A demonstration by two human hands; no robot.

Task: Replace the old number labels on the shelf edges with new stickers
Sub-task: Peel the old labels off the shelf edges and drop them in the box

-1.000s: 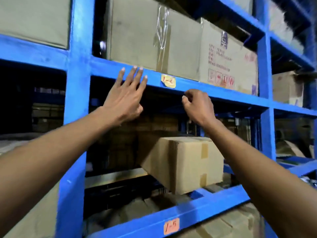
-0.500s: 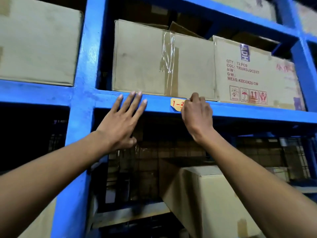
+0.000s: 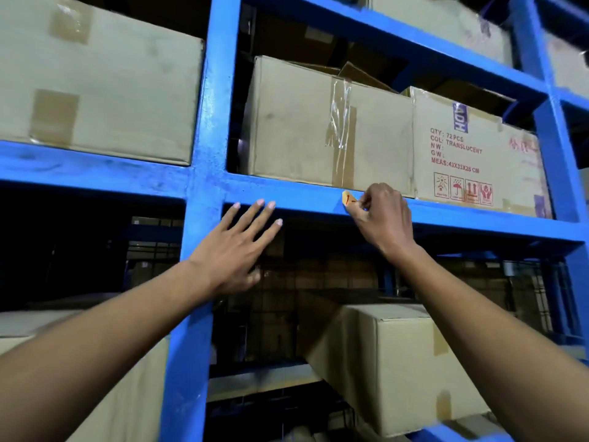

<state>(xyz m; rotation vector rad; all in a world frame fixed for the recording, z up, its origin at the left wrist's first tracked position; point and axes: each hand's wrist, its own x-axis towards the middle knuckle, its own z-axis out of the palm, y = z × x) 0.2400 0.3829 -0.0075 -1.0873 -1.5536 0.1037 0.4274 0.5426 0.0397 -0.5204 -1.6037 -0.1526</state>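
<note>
A small yellow-orange number label (image 3: pixel 348 199) with red handwriting is stuck on the front edge of the blue shelf beam (image 3: pixel 306 199). My right hand (image 3: pixel 384 215) pinches the label's right part between fingertips and covers that part of it. My left hand (image 3: pixel 237 247) lies flat with fingers spread, fingertips on the same beam left of the label, next to the blue upright post (image 3: pixel 204 193).
Taped cardboard boxes (image 3: pixel 328 126) stand on the shelf just above the beam, one printed with red text (image 3: pixel 471 154). Another large box (image 3: pixel 95 81) fills the left bay. Below, a carton (image 3: pixel 411 358) sits in front of a wire mesh back.
The view has tilted up and moved closer to the beam. My right hand rose from below the beam onto the label and now pinches it. My left hand stays flat on the beam.
</note>
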